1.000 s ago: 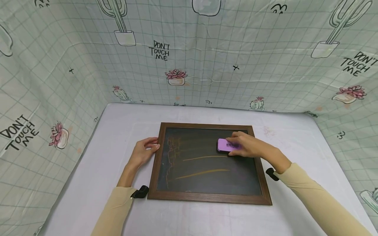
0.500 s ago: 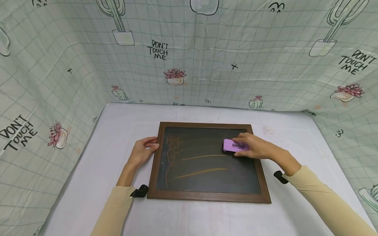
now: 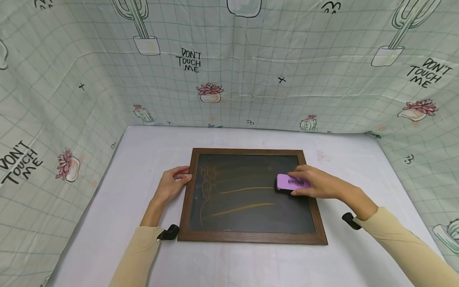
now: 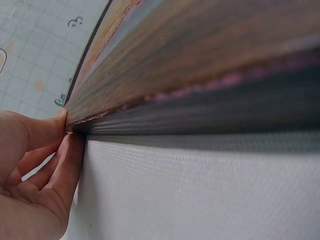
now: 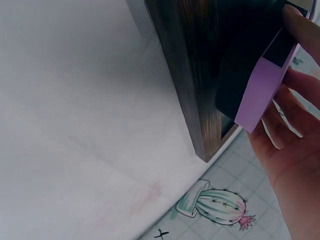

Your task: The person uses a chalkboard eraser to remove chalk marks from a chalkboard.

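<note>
A chalkboard [image 3: 251, 221] in a brown wooden frame [image 3: 251, 236] lies on the white table. At its left side my left hand [image 3: 170, 186] pinches the frame, thumb on top and fingers against the outer edge, as the left wrist view also shows. My right hand [image 3: 320, 182] grips a purple chalkboard eraser [image 3: 291, 182] with a dark underside, over the right part of the board. In the right wrist view the thumb and fingers hold opposite sides of the eraser [image 5: 262, 90]. Two orange chalk lines [image 3: 244, 209] cross the middle, and faint wavy marks [image 3: 205, 183] run down the left.
The white tabletop [image 3: 229, 265] surrounds the board. Grid-patterned cloth [image 3: 236, 71] with cactus drawings hangs behind it and at both sides. A black wrist camera [image 3: 168, 232] sits at the left cuff, right by the frame, and another [image 3: 351, 221] at the right cuff.
My right hand has slid the eraser to the right and slightly nearer over the board. The left hand keeps its place at the frame, and the chalk lines look the same.
</note>
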Motion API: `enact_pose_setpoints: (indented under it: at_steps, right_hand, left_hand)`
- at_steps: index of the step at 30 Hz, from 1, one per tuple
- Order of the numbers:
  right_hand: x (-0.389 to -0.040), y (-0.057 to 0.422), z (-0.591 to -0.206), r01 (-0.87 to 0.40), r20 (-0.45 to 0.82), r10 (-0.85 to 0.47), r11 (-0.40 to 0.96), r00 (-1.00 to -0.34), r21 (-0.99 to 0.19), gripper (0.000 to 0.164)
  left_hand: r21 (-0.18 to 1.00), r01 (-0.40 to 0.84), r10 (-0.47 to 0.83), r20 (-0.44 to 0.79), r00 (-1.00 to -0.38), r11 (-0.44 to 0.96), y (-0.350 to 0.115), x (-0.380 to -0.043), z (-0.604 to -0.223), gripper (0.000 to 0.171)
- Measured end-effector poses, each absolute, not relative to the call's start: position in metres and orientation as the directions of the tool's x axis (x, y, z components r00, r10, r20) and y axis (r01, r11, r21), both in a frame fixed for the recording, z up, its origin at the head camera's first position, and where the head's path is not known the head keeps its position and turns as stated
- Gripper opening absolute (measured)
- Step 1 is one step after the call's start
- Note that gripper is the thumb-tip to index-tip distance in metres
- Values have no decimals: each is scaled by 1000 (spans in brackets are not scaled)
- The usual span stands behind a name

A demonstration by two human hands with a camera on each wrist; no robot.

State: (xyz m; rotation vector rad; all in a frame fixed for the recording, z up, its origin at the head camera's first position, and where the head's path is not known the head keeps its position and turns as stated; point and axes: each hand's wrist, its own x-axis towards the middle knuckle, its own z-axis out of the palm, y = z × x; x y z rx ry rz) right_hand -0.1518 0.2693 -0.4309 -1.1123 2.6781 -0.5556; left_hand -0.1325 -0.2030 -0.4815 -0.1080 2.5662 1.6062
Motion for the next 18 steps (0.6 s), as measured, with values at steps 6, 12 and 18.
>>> enact_pose_setpoints:
  at_steps: [6,12,18]
  right_hand:
    - [-145,271,-434,-651,-17,-716,644,-698,-402,54]
    - [-142,271,-437,-660,-22,-726,637,-687,-398,55]
    - [-141,267,-438,-688,11,-746,609,-666,-396,53]
  left_hand:
    - [891,-116,-2,-129,-992,439,-203,-132,-482,42]
    - [890,-127,-7,-138,-990,437,-202,-132,-482,43]
    - [886,-133,-9,-144,-989,444,-203,-132,-481,44]
